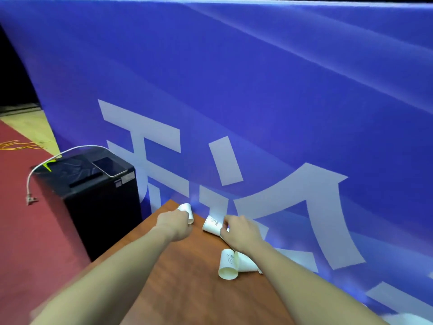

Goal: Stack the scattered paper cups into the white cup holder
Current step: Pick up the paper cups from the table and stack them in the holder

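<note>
Left hand reaches to the far corner of the worktop with its fingers curled round a white paper cup; the knuckles cover the cup's lower part, so only its upper end and a strip of its side show. Right hand lies just beside it, fingers bent over a second cup that lies on its side with faint printing on its wall. How firmly this hand grips is hard to make out, since the fingertips blur into the white paper, but thumb and fingers do wrap the cup's near end.

Nearer the person, under the right forearm, two more cups lie on their sides, touching: one with its open mouth toward the camera, the other partly hidden behind it and under the arm. A white shape at the bottom right edge is cut off by the frame and too blurred to identify; whether it is the cup holder cannot be told.

A blue banner with large pale characters stands right behind the worktop. To the left sits a black box with a phone on top and a white cable arching off it. An orange cord lies on the red floor.
</note>
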`<state>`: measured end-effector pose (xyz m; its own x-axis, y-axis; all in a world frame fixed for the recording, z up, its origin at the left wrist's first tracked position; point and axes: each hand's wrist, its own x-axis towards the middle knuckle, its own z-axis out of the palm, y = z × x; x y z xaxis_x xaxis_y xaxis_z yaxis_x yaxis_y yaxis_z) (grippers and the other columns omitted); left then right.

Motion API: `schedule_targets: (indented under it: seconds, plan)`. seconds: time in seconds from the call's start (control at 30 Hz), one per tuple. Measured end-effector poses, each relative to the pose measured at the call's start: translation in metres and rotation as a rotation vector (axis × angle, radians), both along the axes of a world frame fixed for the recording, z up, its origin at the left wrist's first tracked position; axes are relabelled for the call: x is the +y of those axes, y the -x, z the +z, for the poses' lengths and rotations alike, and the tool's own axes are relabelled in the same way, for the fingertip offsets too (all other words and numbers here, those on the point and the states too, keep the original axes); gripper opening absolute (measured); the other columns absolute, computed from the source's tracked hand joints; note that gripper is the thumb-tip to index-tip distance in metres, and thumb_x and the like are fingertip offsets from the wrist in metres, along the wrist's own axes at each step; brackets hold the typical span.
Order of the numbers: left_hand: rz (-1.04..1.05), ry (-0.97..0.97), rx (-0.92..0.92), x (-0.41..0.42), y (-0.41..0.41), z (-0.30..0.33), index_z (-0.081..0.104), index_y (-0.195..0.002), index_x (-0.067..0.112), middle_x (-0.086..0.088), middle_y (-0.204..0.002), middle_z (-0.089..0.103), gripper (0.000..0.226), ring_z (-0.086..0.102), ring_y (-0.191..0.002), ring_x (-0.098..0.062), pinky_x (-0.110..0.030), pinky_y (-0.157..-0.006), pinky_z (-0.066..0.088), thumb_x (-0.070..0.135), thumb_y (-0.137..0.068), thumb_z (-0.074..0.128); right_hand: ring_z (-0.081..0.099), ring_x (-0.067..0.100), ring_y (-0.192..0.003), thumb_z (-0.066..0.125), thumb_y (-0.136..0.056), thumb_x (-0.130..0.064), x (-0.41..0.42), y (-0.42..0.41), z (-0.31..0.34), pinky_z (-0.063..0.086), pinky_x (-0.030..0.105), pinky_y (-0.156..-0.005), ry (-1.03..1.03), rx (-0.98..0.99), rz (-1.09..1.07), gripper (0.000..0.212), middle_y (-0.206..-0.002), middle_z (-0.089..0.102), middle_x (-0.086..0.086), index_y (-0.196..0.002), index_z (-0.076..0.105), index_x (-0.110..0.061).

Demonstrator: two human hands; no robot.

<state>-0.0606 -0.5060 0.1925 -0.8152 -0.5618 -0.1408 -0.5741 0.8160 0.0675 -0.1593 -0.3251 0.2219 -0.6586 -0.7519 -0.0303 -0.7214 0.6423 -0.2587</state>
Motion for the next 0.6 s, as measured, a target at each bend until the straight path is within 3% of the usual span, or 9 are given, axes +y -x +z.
schedule_targets:
  seconds: [0.13, 0.23, 0.4, 0.5, 0.6]
  plan:
    - [0.029, -0.008, -0.018, -0.044, 0.010, -0.011, 0.056, -0.112, 0.023, 0.001, -0.110, 0.062, 0.027, 0.059, -0.095, -0.021, -0.030, -0.070, 0.040, 0.038, -0.093, 0.043, 0.060, 0.027, -0.094, 0.047, -0.091, -0.025, -0.046, 0.015, -0.010, 0.039, 0.032, -0.068, -0.050, -0.019, 0.015, 0.019, -0.100, 0.065, 0.002, -0.103, 0.061, -0.022]
    - [0.036, -0.004, -0.031, -0.073, 0.022, -0.022, 0.053, -0.103, 0.024, 0.002, -0.107, 0.062, 0.017, 0.054, -0.084, -0.019, -0.030, -0.066, 0.038, 0.036, -0.094, 0.045, 0.059, 0.028, -0.103, 0.050, -0.091, -0.026, -0.074, 0.031, -0.024, 0.039, 0.033, -0.073, -0.101, -0.040, 0.020, 0.024, -0.110, 0.064, 0.002, -0.113, 0.059, -0.023]
    - [0.065, -0.079, 0.001, -0.114, 0.053, -0.056, 0.043, -0.093, 0.025, 0.002, -0.095, 0.056, 0.012, 0.053, -0.083, -0.021, -0.032, -0.068, 0.041, 0.036, -0.095, 0.047, 0.057, 0.029, -0.111, 0.047, -0.092, -0.020, -0.116, 0.063, -0.065, 0.044, 0.037, -0.086, -0.186, -0.049, 0.043, 0.033, -0.121, 0.061, 0.005, -0.123, 0.055, -0.025]
    - [0.080, -0.133, 0.024, -0.135, 0.077, -0.082, 0.046, -0.096, 0.024, 0.003, -0.092, 0.052, 0.008, 0.050, -0.084, -0.022, -0.032, -0.067, 0.039, 0.032, -0.094, 0.048, 0.057, 0.030, -0.113, 0.046, -0.093, -0.019, -0.138, 0.081, -0.096, 0.045, 0.037, -0.084, -0.237, -0.035, 0.074, 0.036, -0.121, 0.061, 0.006, -0.128, 0.052, -0.025]
    - [0.098, -0.162, 0.007, -0.159, 0.102, -0.115, 0.052, -0.105, 0.024, 0.000, -0.103, 0.060, 0.015, 0.055, -0.090, -0.024, -0.033, -0.068, 0.041, 0.031, -0.093, 0.047, 0.058, 0.031, -0.109, 0.047, -0.094, -0.019, -0.157, 0.100, -0.131, 0.041, 0.035, -0.076, -0.286, -0.031, 0.104, 0.034, -0.118, 0.061, 0.005, -0.127, 0.049, -0.025]
